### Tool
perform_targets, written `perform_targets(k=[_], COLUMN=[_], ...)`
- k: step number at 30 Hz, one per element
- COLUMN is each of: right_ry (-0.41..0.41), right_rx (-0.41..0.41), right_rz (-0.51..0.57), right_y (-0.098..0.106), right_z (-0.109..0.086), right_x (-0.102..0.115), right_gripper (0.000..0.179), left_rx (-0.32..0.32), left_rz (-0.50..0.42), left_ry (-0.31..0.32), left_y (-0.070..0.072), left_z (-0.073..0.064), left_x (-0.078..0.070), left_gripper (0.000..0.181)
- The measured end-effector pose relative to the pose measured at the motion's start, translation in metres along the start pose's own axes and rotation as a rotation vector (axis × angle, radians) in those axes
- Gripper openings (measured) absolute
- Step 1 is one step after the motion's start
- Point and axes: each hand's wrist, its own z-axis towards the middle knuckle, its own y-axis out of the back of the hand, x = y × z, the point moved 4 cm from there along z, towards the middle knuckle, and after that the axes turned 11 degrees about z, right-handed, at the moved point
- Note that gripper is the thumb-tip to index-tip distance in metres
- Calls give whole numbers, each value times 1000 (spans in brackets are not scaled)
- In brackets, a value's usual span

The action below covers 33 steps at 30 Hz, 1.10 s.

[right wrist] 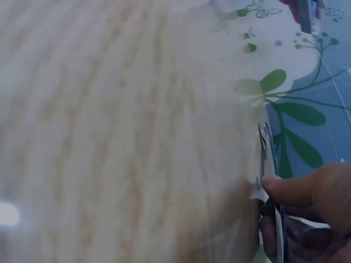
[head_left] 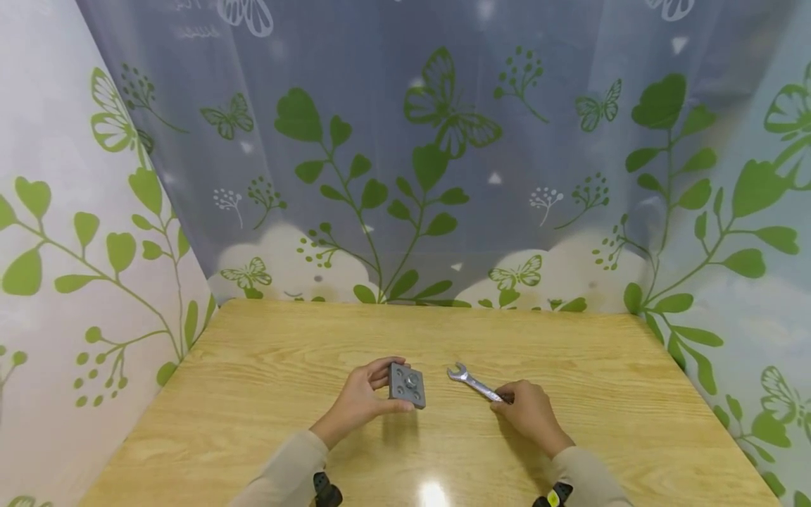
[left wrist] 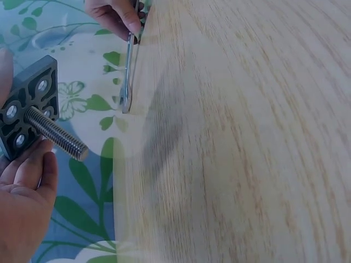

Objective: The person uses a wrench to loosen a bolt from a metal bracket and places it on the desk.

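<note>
My left hand point(head_left: 362, 400) grips a square grey plate point(head_left: 396, 393) by its edges, thumb below and fingers along the upper side. A hex bolt head point(head_left: 412, 381) sits in the plate's middle, with holes around it. In the left wrist view the bolt's threaded shank point(left wrist: 57, 133) sticks out of the plate's ribbed back. The plate is held above the table, its shadow beneath. To the right, my right hand point(head_left: 531, 415) pinches a silver wrench point(head_left: 476, 385) by one end between thumb and fingers. The wrench's open-end jaw points up and left, toward the plate.
A wood-grain table point(head_left: 304, 338) lies under both hands. Behind it hangs a blue-grey curtain point(head_left: 380, 105) with green leaves and butterflies, and a pale printed sheet point(head_left: 57, 246) stands at the left. Light reflects off the table near its front.
</note>
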Motion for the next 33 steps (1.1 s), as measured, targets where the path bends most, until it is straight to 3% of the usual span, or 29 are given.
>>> perform_targets(k=[9,21,23,26,30,33], right_ry=[58,97,122,133,72,12], right_rx=[-61,-92,-106,-75,68,162], right_rz=[-201,-197,-150,21,351,515], right_y=[-4,-7,-10,-17,-26,-34], right_z=[-2,-3,-2,1,4,6], right_x=[9,13,19,34,57,72], right_gripper=[9,10,11,15,28,40], left_rx=[-24,-73,-91,-122,-160,-188], left_rz=[25,38,63,123,215,289], left_ry=[3,-5,-15,-53,-111,-134], left_y=[-1,-6,-6,-8,-15,-19], left_z=[1,2,1,1,1,2], left_x=[-2,0,-1,-4,-10,-14], left_gripper=[78,83,84,83,80,79])
